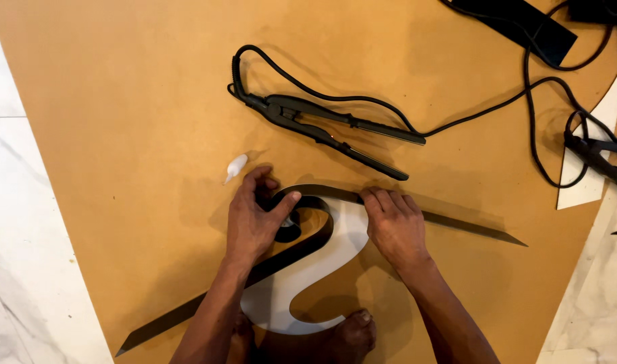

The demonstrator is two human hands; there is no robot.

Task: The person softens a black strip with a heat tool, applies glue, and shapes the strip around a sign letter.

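Note:
A white curved letter-shaped piece [281, 296] lies flat on a brown board [133, 108]. A long dark strip [456, 222] runs along its edge, curling around the upper hook and trailing off both ways. My left hand [253, 219] presses the strip's curl against the piece's upper left, thumb over the top. My right hand [392, 226] lies flat on the upper right of the piece, fingertips on the strip. A foot [354, 335] rests at the piece's lower end.
A black hair-straightener-like heating tong [335, 131] with its cord lies just beyond the hands. A small white glue tube [235, 166] sits left of it. More black cables and another tool [595, 152] lie at the right. White marble floor [18, 236] surrounds the board.

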